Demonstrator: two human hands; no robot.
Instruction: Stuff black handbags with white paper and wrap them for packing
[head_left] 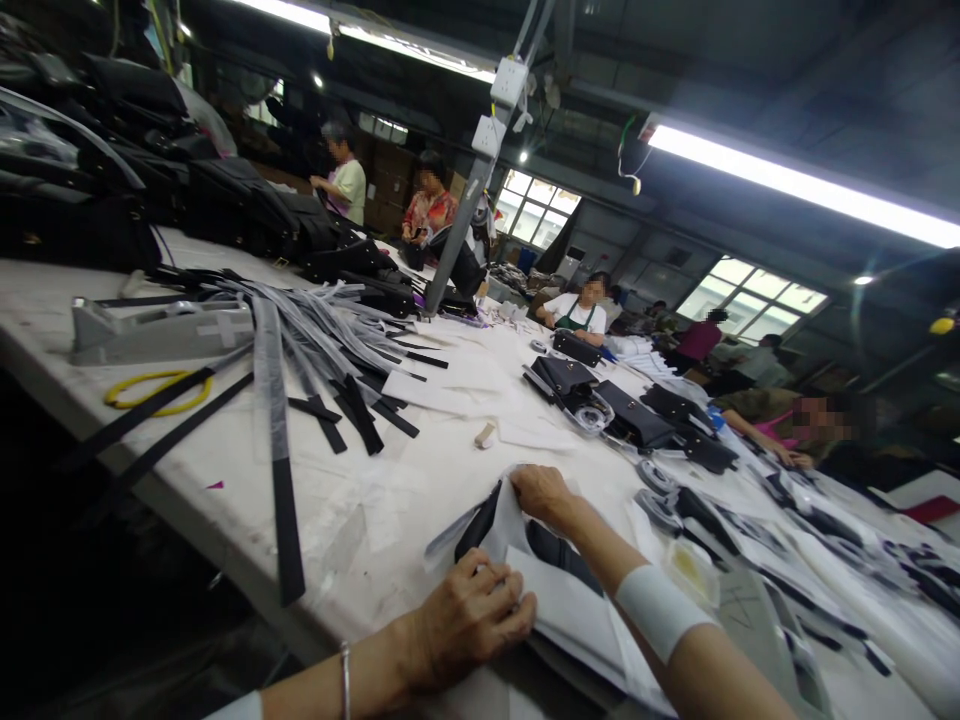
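Note:
In front of me on the table lies a black bag piece (559, 555) with white sheet material (566, 610) over and around it. My right hand (541, 497) is closed at the far corner, its bent fingers gripping the white sheet. Nearer to me, my left hand (480, 615) has its fingers curled over the near left side of the same piece. Those fingertips are partly hidden, so I cannot make out exactly what they grip. A clear plastic strip (446, 530) sticks out at the piece's left side.
Long black straps (285, 520), partly wrapped in plastic, spread across the left of the table (420, 480). A yellow loop (157, 390) and a grey tape dispenser (165, 330) lie there. Black bags (637, 410) fill the right side. A slanted pole (457, 230) stands ahead; several people work around.

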